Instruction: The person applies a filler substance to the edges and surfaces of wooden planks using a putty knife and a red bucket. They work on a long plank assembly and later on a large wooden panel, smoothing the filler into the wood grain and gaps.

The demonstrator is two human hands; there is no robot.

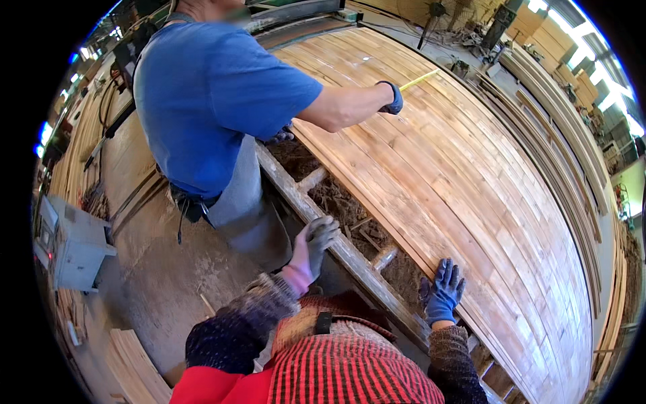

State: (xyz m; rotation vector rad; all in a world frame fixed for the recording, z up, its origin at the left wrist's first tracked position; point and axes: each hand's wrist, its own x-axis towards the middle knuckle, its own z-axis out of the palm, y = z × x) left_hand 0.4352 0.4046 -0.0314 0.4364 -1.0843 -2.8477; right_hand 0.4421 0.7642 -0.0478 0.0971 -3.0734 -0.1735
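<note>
My right hand (444, 291), in a blue work glove, lies flat with fingers spread on the near edge of a wide panel of joined wooden boards (464, 202). My left hand (315, 244), in a grey and pink glove, is by the worn metal rail (350, 261) of the frame under the panel. Its fingers are loosely curled, with nothing visible in them. Ahead on the left, a co-worker in a blue shirt (215, 87) reaches across the panel. The co-worker's dark-gloved hand (392, 98) holds a yellow tape measure (418, 80) stretched toward the far edge.
Rollers (385, 258) and wood scraps (350, 219) show in the gap between rail and panel. A grey control box (77, 242) stands at left, with loose boards (138, 367) on the floor. Long wooden strips (558, 141) lie beyond the panel's far side.
</note>
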